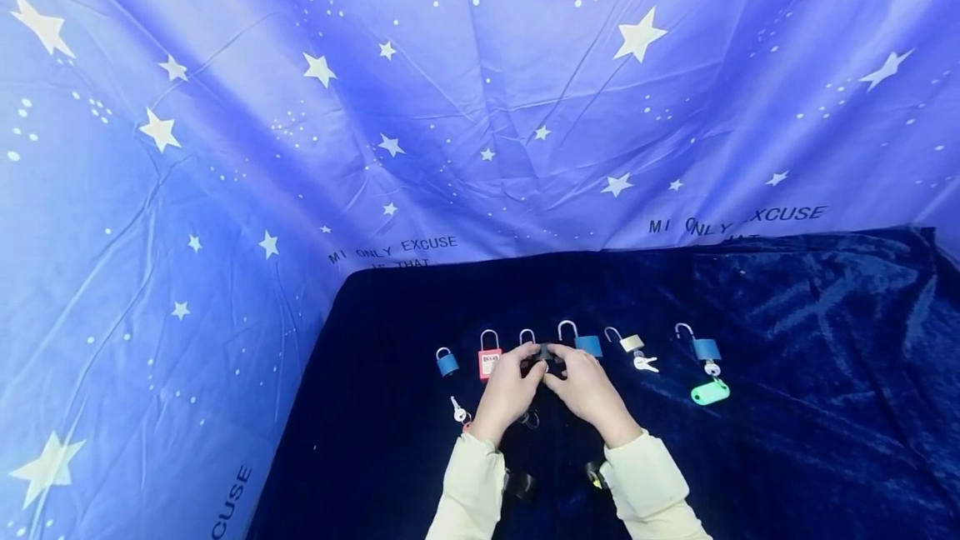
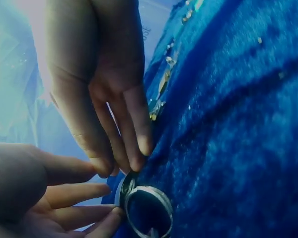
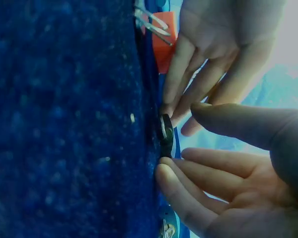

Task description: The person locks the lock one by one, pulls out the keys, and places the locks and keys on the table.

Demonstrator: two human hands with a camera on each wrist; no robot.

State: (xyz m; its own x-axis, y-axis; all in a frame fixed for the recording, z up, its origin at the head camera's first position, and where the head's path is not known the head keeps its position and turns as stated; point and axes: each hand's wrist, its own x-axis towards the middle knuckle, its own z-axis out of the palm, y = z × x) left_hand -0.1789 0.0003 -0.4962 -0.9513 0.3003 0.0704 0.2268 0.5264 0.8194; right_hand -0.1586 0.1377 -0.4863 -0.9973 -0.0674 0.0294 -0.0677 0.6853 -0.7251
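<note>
Between both hands, on the dark blue velvet cloth, sits a small black padlock (image 1: 545, 352); a silver shackle (image 1: 527, 334) rises beside it and looks open. My left hand (image 1: 512, 390) holds the lock by its left side with bent fingertips. From the other side my right hand (image 1: 591, 390) grips it the same way. Its dark body (image 3: 167, 136) shows between the fingertips in the right wrist view. Close below it lies a silver ring (image 2: 149, 210). The fingers hide much of the lock.
Left of the hands lie a small blue padlock (image 1: 447, 362), a red padlock (image 1: 487, 363) and a key (image 1: 459, 411). To the right are an open blue padlock (image 1: 588, 346), a brass padlock (image 1: 632, 343) with keys, and another blue padlock (image 1: 707, 348) with a green tag (image 1: 710, 392).
</note>
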